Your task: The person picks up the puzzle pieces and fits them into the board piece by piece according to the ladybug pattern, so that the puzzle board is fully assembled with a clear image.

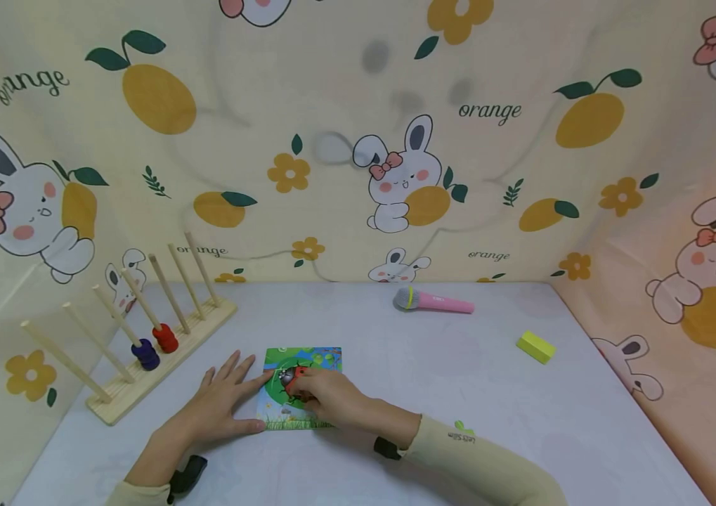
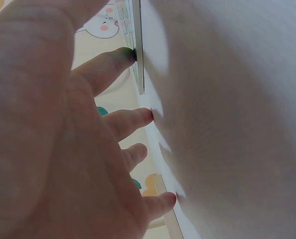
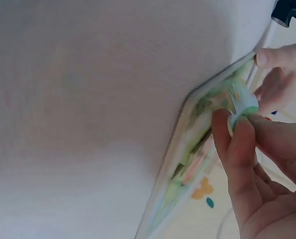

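A square picture board (image 1: 275, 414) with a ladybug on a green round lies flat on the table. My left hand (image 1: 221, 400) lies at its left side with fingers spread; index fingertip and thumb touch the board's left edge. In the left wrist view the fingers (image 2: 128, 122) are extended, one tip against the board's edge (image 2: 138, 45). Over the board's middle, my right hand (image 1: 332, 397) covers part of the picture. The right wrist view shows its thumb and fingers pinching a small green-and-white piece (image 3: 242, 97) above the board; its full shape is hidden.
A wooden peg stand (image 1: 168, 365) with blue rings (image 1: 145, 355) and red rings (image 1: 165, 339) stands at the left. A pink toy microphone (image 1: 440, 302) lies at the back, a yellow block (image 1: 536, 347) at the right. A small green thing (image 1: 464, 426) shows behind the right sleeve.
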`<state>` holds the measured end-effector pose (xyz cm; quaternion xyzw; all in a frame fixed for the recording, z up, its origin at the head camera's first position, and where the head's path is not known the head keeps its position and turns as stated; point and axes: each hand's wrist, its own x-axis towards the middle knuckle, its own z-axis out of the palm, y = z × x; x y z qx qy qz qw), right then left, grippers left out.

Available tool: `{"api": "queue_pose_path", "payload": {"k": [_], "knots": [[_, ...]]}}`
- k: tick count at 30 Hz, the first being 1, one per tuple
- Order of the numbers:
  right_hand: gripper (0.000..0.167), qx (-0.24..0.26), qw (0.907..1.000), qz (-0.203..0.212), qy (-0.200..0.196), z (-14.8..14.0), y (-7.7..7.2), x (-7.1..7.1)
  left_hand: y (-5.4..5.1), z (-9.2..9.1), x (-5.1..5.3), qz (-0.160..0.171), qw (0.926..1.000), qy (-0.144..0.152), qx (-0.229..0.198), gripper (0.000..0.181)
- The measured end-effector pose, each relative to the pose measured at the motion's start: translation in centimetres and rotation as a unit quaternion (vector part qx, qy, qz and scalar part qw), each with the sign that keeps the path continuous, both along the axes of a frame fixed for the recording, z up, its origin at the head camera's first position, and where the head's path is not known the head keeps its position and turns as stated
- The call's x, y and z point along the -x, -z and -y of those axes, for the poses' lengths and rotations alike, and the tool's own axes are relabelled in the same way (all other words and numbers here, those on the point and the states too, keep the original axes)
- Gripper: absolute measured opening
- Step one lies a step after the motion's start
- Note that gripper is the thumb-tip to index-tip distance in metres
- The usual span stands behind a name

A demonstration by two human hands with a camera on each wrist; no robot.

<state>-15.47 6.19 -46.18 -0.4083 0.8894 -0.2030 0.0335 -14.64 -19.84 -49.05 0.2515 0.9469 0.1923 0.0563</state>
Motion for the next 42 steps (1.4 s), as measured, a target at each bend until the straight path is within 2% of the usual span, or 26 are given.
{"api": "queue_pose_path", "payload": {"k": [8,18,21,28,35,42], "knots": [[0.023,-0.05,0.9968,-0.062,0.001,0.4,-0.4,-0.3,0.0,0.1,0.2,-0.003,1.0,0.002,0.008,0.091],[0.018,-0.029,0.9983,-0.051,0.009,0.5,-0.6,-0.3,-0.3,0.0,0.1,-0.003,1.0,0.002,0.007,0.091],[0.019,-0.035,0.9974,-0.062,0.009,0.5,-0.5,-0.3,-0.3,0.0,0.1,0.0,1.0,0.002,0.007,0.091],[0.034,-0.095,0.9899,-0.103,0.024,0.8,0.1,-0.5,-0.5,0.0,0.0,0.001,1.0,0.001,0.001,0.09],[0.031,-0.118,0.9878,-0.097,0.032,0.9,0.4,-0.6,-0.5,0.0,-0.1,-0.003,1.0,0.002,0.0,0.09],[0.026,-0.108,0.9915,-0.07,0.022,0.9,0.6,-0.5,-0.3,0.0,0.0,-0.003,1.0,0.001,0.004,0.09]]}}
